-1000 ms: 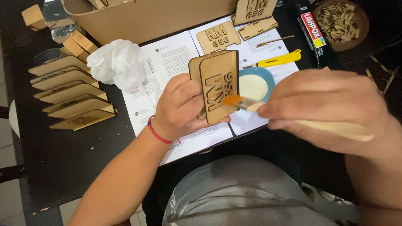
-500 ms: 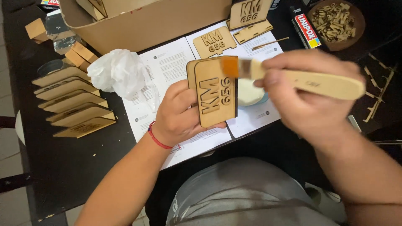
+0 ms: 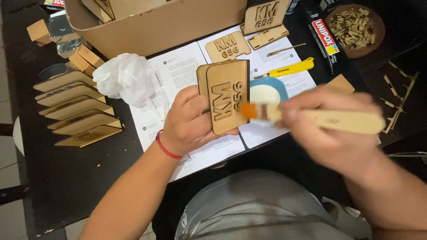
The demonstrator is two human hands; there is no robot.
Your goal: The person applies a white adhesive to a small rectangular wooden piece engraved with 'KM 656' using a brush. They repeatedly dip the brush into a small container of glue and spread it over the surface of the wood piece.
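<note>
**Brush at the wooden plaque, glue dish behind**

The left hand (image 3: 189, 120) grasps a wooden plaque (image 3: 225, 95) with cut-out characters, fingers wrapped round its left edge, holding it upright above the printed sheets (image 3: 178, 71). The right hand (image 3: 338, 129), blurred, is clenched round the pale handle of a brush (image 3: 311, 118). The orange bristles touch the plaque's right edge.

Containers:
- A blue dish (image 3: 269, 91) of white glue sits just behind the brush, partly hidden by the plaque.
- A cardboard box (image 3: 164, 26) stands at the table's far edge, with wooden pieces inside.
- A round brown bowl (image 3: 353, 29), far right, holds small wooden offcuts.
</note>
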